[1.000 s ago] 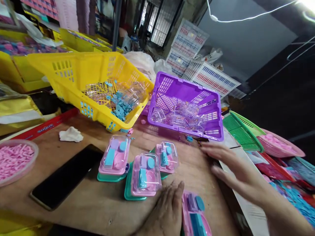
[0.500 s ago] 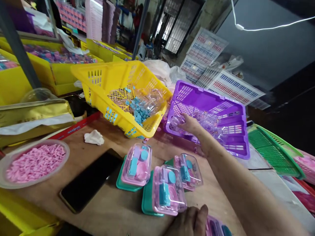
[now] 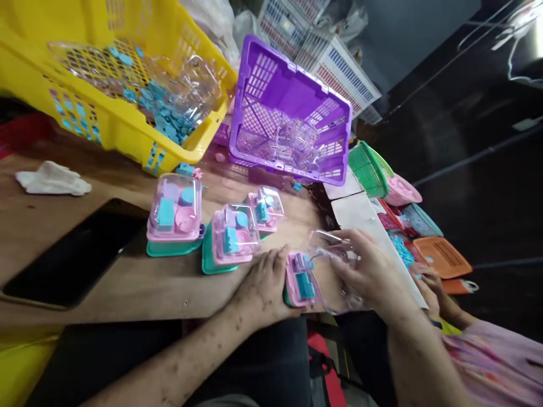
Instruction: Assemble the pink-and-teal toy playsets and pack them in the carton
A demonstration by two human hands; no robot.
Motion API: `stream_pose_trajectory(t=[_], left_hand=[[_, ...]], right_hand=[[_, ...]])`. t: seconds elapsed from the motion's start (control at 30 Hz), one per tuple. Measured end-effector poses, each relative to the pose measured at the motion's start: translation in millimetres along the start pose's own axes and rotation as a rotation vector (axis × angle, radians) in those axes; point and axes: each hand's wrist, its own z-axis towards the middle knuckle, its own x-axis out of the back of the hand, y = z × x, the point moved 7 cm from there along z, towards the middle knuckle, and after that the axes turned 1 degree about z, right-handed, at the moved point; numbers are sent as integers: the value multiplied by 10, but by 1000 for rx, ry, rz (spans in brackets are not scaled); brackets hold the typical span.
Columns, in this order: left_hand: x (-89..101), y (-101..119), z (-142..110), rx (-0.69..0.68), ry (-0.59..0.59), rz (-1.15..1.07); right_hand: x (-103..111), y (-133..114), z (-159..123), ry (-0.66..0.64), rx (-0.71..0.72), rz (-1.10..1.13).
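My left hand (image 3: 267, 282) is closed against the left side of a small pink and teal box (image 3: 299, 282) near the table's front edge; its thumb is hidden. This box has lilac and blue pieces on top. In my right hand (image 3: 369, 268) is a clear plastic cover (image 3: 328, 243), tilted just right of and over that box. More clear plastic shows below those fingers, blurred, and I cannot tell if it is a second cover. To the left stand three similar boxes with clear covers on: a near one (image 3: 231, 240), a left one (image 3: 175, 215) and a far one (image 3: 267, 209).
A purple basket (image 3: 291, 70) with clear covers stands at the back, beside a yellow basket (image 3: 127, 133) holding blue pieces and clear plastic. A black phone (image 3: 76, 254) and white tissue (image 3: 53, 180) lie left. At right are another person's hands (image 3: 428, 285) and a green basket (image 3: 368, 169).
My right hand has come out of the purple basket with clear plastic and is now beside the nearest box. The view has swung down and right. My left hand stays at that box.
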Motion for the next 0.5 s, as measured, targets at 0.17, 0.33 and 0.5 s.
stream_pose_trajectory(t=[0.17, 0.33, 0.5], left_hand=[[12, -18, 13, -5, -18, -22], [57, 25, -4, -34, 20, -33], [67, 52, -1, -42, 40, -23]], right_hand=[[32, 217, -82, 172, -142, -5], [-78, 800, 339, 268, -349, 136], [-701, 1143, 893, 225, -476, 271]])
